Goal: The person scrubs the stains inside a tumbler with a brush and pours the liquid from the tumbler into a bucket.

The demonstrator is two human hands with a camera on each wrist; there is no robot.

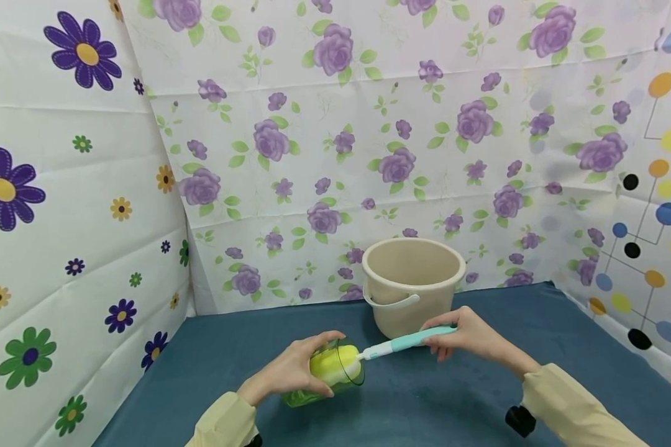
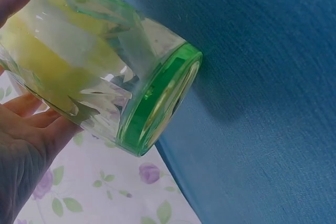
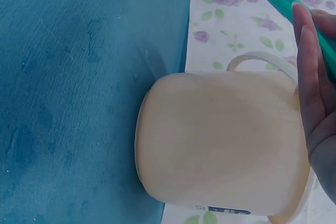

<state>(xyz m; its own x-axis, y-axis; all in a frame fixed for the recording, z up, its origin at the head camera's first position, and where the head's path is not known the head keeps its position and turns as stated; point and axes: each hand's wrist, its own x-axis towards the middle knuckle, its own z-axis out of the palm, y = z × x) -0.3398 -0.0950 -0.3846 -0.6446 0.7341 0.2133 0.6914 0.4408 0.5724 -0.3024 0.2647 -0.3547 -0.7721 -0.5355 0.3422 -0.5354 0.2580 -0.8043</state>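
Note:
My left hand (image 1: 297, 367) grips a clear green-tinted glass (image 2: 113, 85) that lies tilted on its side, its mouth toward the right. Inside the glass sits the yellow and white sponge head (image 1: 335, 366) of a cup brush. The brush's white and turquoise handle (image 1: 414, 340) comes out of the mouth, and my right hand (image 1: 463, 335) holds its far end. In the left wrist view the thick green base (image 2: 160, 100) of the glass faces the camera. The right wrist view shows the fingers (image 3: 310, 72) along the turquoise handle.
A beige bucket (image 1: 388, 310) with a pale handle (image 1: 392, 304) stands behind my right hand, near the back edge of the blue-covered table (image 1: 223, 354). Small wet spots (image 3: 93, 35) mark the cloth. Flower-printed sheets (image 1: 291, 186) hang behind and at both sides.

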